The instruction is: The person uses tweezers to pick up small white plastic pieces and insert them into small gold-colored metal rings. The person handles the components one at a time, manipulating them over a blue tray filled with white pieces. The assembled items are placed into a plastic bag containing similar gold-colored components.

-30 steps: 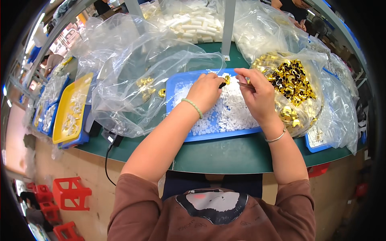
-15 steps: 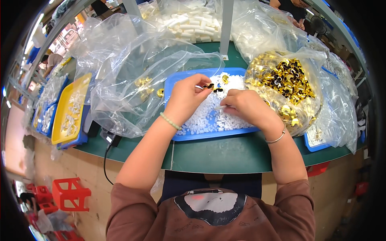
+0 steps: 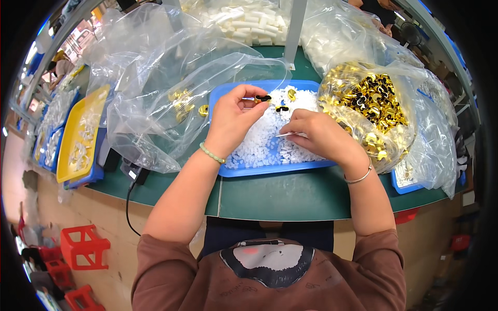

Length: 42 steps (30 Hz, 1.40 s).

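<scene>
Over a blue tray [image 3: 253, 170] heaped with small white plastic pieces [image 3: 254, 150], my left hand [image 3: 228, 122] pinches a small shiny gold piece with a dark hollow side [image 3: 263, 98] between thumb and fingertips. My right hand [image 3: 324, 133], knuckles up, grips a slim pale tool [image 3: 285, 135]; its tip points left, above the white pieces, and the rest is hidden in the fingers. Between the hands, another dark-and-gold piece [image 3: 281, 109] lies on the white heap. A further gold piece [image 3: 291, 95] sits toward the tray's far edge.
On the right stands an open clear bag of gold pieces [image 3: 376, 106]. Clear plastic bags [image 3: 150, 124] spread over the left of the green table [image 3: 280, 194]. White cylinders [image 3: 254, 26] are piled behind. A yellow tray [image 3: 66, 155] stands far left; a grey post [image 3: 294, 36] rises behind the tray.
My left hand has moved slightly away from the piece on the heap, up and left, still pinching its gold piece. My right hand keeps its grip on the slim tool. The whole view has shifted a little.
</scene>
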Motion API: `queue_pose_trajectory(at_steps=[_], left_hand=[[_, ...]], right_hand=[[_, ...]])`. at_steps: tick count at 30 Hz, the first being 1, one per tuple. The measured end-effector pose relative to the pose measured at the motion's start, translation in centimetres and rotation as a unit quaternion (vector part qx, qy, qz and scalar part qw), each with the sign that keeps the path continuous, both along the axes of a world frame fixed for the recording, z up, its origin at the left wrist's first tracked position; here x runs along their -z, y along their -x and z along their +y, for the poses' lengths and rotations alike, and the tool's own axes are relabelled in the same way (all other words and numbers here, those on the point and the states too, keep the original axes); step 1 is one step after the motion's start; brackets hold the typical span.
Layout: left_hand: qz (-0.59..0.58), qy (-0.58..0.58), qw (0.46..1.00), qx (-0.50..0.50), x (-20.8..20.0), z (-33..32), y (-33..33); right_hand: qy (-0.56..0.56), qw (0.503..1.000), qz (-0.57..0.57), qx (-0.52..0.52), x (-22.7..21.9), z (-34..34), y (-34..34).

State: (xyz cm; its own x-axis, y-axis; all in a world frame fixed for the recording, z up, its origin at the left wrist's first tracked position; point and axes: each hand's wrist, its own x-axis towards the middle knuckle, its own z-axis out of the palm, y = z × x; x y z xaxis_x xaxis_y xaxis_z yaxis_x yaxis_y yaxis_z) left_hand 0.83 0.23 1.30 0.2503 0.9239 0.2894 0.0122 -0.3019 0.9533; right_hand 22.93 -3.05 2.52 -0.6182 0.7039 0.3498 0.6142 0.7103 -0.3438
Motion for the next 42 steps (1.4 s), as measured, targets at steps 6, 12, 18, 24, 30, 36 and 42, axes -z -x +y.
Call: queue_pose_trajectory(at_steps=[6,12,18,24,30,36,42], left_hand=[[-0.084,0.071,0.994,0.028,0.3,0.1,-0.1],[-0.049,0.045,0.996,0.054,0.0,-0.1,0.1],[-0.092,0.070,0.990,0.082,0.5,-0.4,-0.6],[-0.086,0.024,0.988,0.128,0.4,-1.5,-1.8],[-0.086,0.096,0.986,0.104,0.5,-1.4,-1.6],[-0.086,0.069,0.988,0.108,0.5,-1.3,-1.7],[-0.101,0.089,0.980,0.144,0.9,-1.0,-1.7]], right_hand=[[0.040,0.997,-0.059,-0.013,0.4,0.2,-0.2],[0.002,0.999,0.040,0.007,-0.1,0.4,0.3],[0.087,0.946,0.290,0.111,-0.8,-0.4,1.6],[0.107,0.924,0.335,0.153,-0.5,-0.5,2.2],[0.126,0.922,0.314,0.186,-0.3,-0.3,2.0],[0.047,0.945,0.282,0.161,-0.1,0.0,1.9],[-0.001,0.952,0.268,0.148,-0.2,-0.2,2.4]])
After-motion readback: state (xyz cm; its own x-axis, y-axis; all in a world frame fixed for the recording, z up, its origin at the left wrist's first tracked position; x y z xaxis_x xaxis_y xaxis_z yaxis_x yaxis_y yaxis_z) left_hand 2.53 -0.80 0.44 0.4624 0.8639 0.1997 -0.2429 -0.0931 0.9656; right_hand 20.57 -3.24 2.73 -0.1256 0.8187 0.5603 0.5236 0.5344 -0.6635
